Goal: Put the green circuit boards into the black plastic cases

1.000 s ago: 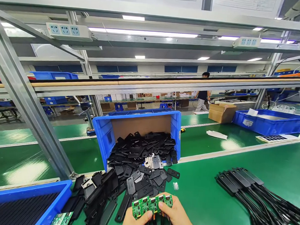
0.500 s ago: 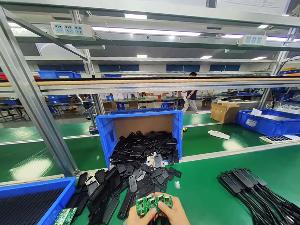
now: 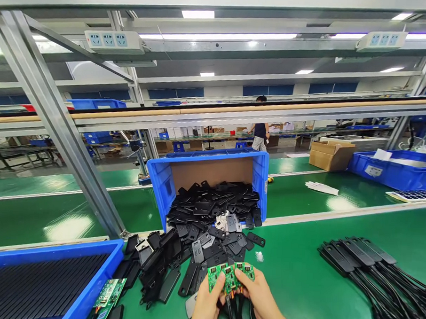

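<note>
Several small green circuit boards [image 3: 230, 278] with black cables [image 3: 235, 313] hanging below are held side by side between my two hands. My left hand [image 3: 209, 298] pinches the boards at their left end, thumb on the front. On the right end, my right hand [image 3: 259, 295] grips them the same way, its thumb across the faces. Just beyond my fingers lies a heap of flat black plastic covers [image 3: 214, 253], spilling from a blue bin [image 3: 157, 187] tipped on its side. Black plastic housings [image 3: 159, 260] are piled left of my hands.
At the lower left, a blue tray [image 3: 115, 258] holds rows of black parts, with a loose circuit board [image 3: 110, 293] beside it. Black cabled units [image 3: 357, 255] lie at right. A white glove [image 3: 322, 188], cardboard box [image 3: 329, 155] and metal post [image 3: 64, 125] stand farther off. A person [image 3: 260, 131] is in the background.
The boards have shifted between my hands, with one now lower in front and the cables showing more. The view has swung slightly left. The person in the background has changed pose.
</note>
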Motion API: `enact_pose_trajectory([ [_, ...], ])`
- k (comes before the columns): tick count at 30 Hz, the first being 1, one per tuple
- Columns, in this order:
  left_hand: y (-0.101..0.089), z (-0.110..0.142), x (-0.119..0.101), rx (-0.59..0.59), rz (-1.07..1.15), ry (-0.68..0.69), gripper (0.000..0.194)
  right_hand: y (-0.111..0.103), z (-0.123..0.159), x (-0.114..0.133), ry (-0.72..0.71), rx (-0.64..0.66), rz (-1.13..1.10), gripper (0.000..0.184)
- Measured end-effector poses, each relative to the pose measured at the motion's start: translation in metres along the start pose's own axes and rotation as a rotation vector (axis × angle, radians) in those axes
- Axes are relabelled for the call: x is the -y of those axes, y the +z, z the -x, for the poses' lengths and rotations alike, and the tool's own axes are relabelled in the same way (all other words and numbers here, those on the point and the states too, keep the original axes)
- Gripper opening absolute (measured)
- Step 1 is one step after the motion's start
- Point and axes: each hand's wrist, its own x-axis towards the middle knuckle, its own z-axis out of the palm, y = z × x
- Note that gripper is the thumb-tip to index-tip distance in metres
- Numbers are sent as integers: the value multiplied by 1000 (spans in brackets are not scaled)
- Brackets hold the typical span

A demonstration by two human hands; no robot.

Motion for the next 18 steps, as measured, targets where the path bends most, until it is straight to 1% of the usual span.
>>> enact_pose_trajectory([
  [1,0,1,-1,16,91,-61,42,-2,-1,1,1,7,32,38],
  [3,-2,2,-2,65,222,-137,39,-6,-3,1,-53,-2,144,42],
  [5,-4,3,-1,103,272,-156,37,-9,-4,1,-113,-32,265,46],
  [7,-5,2,0,99,252,-146,38,-10,-4,2,-120,-46,313,45],
  [9,-6,2,-1,61,178,-107,39,-11,-2,4,-82,-45,268,43],
  [12,-6,3,-8,35,45,-56,37,-11,2,9,37,-32,70,39],
  [15,-5,5,-14,81,-18,-63,36,-13,5,11,152,-42,-89,35],
  [17,-3,6,-14,107,-54,-70,38,-14,5,10,172,-65,-118,36],
  [18,-3,5,-12,120,-78,-73,40,-14,5,9,175,-57,-113,37],
])
